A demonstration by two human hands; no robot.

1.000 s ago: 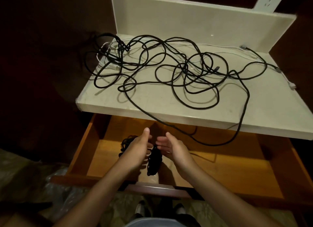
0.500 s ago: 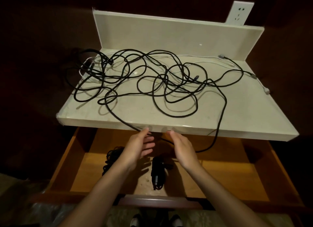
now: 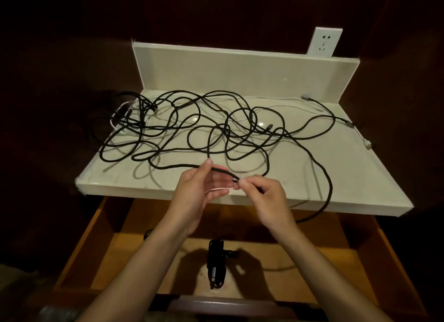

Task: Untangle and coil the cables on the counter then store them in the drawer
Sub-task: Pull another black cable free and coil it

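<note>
A tangle of black cables [image 3: 216, 127] sprawls over the white counter [image 3: 348, 177], with a thin white cable [image 3: 276, 98] running along the back. Both hands are raised over the counter's front edge. My left hand [image 3: 199, 192] holds one black cable strand between thumb and fingertips. My right hand [image 3: 264, 196] pinches the same strand a little further right. That cable loops off the counter's front right and hangs over the open wooden drawer [image 3: 360, 273]. A coiled black cable [image 3: 216, 261] lies in the drawer's middle. Another dark coil [image 3: 147, 232] is mostly hidden behind my left forearm.
A white backsplash [image 3: 240, 69] stands at the counter's rear, and a wall socket [image 3: 324, 42] is above its right end. Cable plugs lie at the right rear [image 3: 306, 97] and right edge [image 3: 368, 145]. The surroundings are dark.
Both hands rose from the drawer, where they left the coiled cable, to the counter's front edge and took hold of a black cable strand. The camera tilted down and back.
</note>
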